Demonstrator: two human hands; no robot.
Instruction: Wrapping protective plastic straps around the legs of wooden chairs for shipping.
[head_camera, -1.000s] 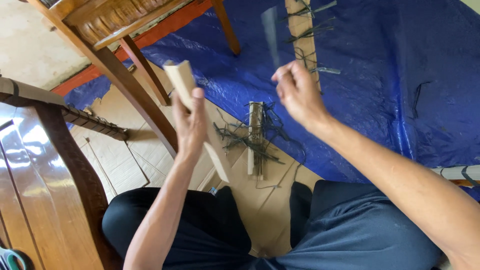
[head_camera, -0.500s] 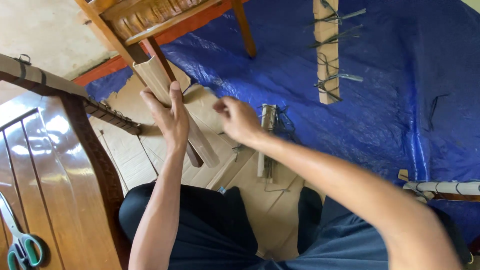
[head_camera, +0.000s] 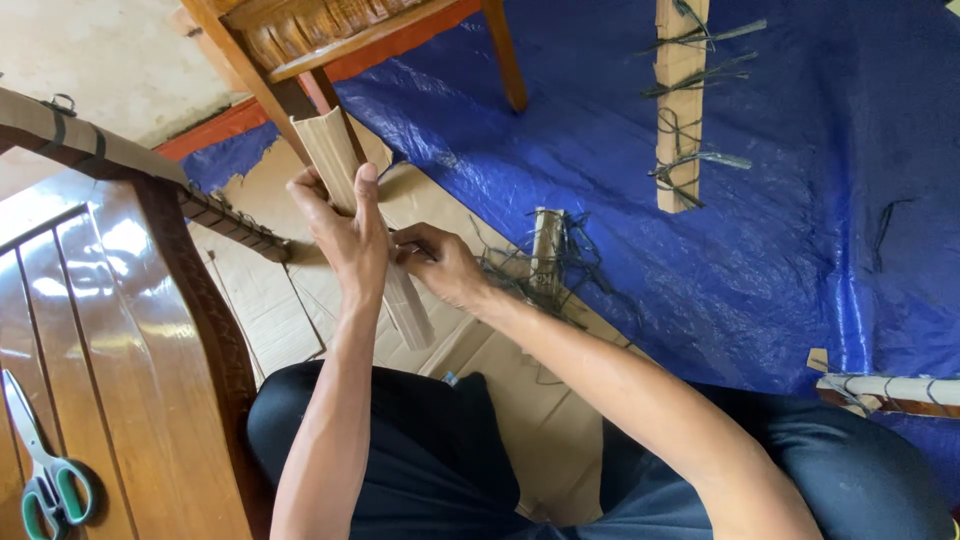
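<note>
Cardboard was the thing in hand: your left hand (head_camera: 345, 235) gripped a folded cardboard strip (head_camera: 365, 225) around its middle, fingers closed on it and thumb up along its face, holding it tilted over the flattened cardboard sheets (head_camera: 290, 300) on the floor. Your right hand (head_camera: 440, 265) had come in just beside it, fingers curled against the strip's lower part; you seemed to pinch something thin there, but I cannot tell what, or whether it was only the strip's edge.

As for progress, judging by how things lay, some work looked finished. A long cardboard strip with dark ties (head_camera: 680, 110) rested on the blue tarp (head_camera: 800, 200), well apart from you, and a shorter bundle wrapped in dark string (head_camera: 545, 250) lay near your right wrist, loose strands spread around it. The piece you held showed no ties at all, so I would say it was at an early stage, with the binding not yet done.

Green-handled scissors (head_camera: 45, 485) lay on the wooden panel (head_camera: 130, 350) at your left, untouched, and a wooden chair (head_camera: 300, 50) stood beyond the strip.
</note>
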